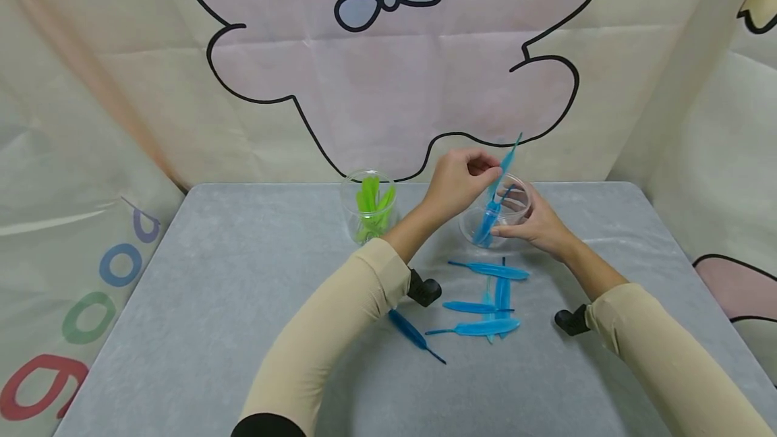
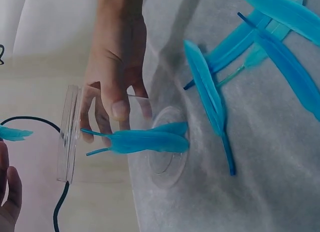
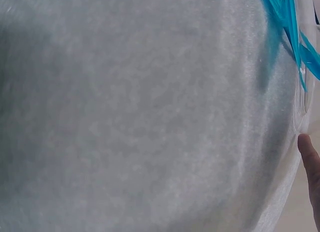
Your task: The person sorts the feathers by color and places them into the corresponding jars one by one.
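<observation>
Over the mouth of a clear plastic jar [image 1: 466,222], my left hand [image 1: 456,179] pinches a blue feather [image 1: 508,162] by its lower part, tip upward. My right hand [image 1: 543,222] grips the jar from its right side, thumb in front and fingers behind the wall. Inside the jar stand blue feathers [image 2: 145,142], their quills toward the rim in the left wrist view. That view also catches the fingers of my left hand [image 2: 10,197] at its left edge, apart from the rim. In the right wrist view only one fingertip [image 3: 306,144] shows beside the jar.
Several loose blue feathers [image 1: 493,327] lie crossed on the grey tabletop [image 1: 255,288] in front of the jar. One darker blue feather [image 1: 411,330] lies nearer my left sleeve. A second clear jar [image 1: 349,211] holding green feathers [image 1: 371,197] stands behind my left forearm.
</observation>
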A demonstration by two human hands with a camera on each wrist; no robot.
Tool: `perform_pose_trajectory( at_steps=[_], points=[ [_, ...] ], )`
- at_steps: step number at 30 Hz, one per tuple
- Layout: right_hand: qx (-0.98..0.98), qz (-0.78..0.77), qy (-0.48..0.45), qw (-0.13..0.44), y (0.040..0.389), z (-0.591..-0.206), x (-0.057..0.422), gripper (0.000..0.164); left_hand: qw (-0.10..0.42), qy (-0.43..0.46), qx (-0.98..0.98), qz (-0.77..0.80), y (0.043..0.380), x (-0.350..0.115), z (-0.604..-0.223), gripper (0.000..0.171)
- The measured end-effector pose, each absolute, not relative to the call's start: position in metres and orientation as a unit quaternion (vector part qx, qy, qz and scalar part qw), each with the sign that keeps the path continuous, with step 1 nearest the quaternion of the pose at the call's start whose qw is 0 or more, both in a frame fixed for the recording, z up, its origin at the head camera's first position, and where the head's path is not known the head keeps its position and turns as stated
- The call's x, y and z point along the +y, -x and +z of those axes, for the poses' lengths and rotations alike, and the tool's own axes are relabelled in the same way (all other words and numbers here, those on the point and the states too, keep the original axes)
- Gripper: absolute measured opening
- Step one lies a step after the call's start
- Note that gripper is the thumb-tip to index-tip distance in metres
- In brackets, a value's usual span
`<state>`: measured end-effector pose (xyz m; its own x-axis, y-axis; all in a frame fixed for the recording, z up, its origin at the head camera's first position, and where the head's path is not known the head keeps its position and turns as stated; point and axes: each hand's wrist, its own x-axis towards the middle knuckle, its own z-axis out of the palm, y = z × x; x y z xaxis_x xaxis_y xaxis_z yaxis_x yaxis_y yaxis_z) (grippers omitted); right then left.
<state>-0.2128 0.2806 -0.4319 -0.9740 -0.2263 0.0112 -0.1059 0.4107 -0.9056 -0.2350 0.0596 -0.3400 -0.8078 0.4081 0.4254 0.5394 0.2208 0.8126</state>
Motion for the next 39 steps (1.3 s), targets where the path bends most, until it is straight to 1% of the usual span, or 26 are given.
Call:
perform_pose_trajectory(
  at_steps=[6, 15, 29, 32, 39],
  points=[
    [0.841, -0.53, 0.096, 0.058, 0.214, -0.432, 0.281, 0.093, 0.066, 0.279, -0.794, -0.536, 0.24, 0.064, -0.346, 0.008],
    [0.84, -0.531, 0.098, 0.058, 0.215, -0.432, 0.279, 0.091, 0.027, 0.237, -0.825, -0.512, 0.244, 0.061, -0.361, 0.008],
    [0.844, -0.524, 0.098, 0.057, 0.214, -0.432, 0.279, 0.09, -0.003, 0.246, -0.839, -0.485, 0.246, 0.06, -0.367, 0.007],
    [0.845, -0.522, 0.103, 0.057, 0.213, -0.431, 0.28, 0.092, -0.006, 0.258, -0.84, -0.478, 0.246, 0.059, -0.367, 0.009],
    [0.847, -0.519, 0.101, 0.048, 0.214, -0.431, 0.281, 0.083, -0.006, 0.289, -0.834, -0.47, 0.245, 0.055, -0.367, 0.012]
  ],
)
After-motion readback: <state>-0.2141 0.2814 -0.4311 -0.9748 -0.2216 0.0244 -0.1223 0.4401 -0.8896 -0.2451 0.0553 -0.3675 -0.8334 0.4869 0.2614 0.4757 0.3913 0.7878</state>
